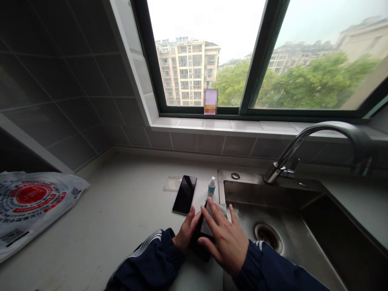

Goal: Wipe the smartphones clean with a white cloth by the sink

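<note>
I'm looking down through the head camera at a kitchen corner, where a wide green-framed window [206, 56] is showing apartment blocks and trees far beyond the glass. A grey tiled wall [69, 93] is rising along the left side and under the sill, and a blurred item [211, 102] is standing on the sill, too pixelated for me to name. Below it, a pale worktop [100, 218] is carrying everything, with a stainless steel sink [266, 194] set into its right side and an arched faucet [318, 137] curving over it. At far left, a printed plastic bag [30, 210] is lying flat with a red circular pattern.

Near the middle, a black smartphone [184, 195] is lying face up beside a clear plastic sheet [172, 183], and a small dropper bottle [211, 186] is standing just to the right. At the near edge, my left grip [187, 229] is closed around a dark phone [200, 246], which sits just left of the sink. My right grip [224, 242] is open, fingers spread and pressing on a grey cloth [212, 220] lying across that phone. Both navy striped sleeves [148, 258] are entering from the near side.
</note>
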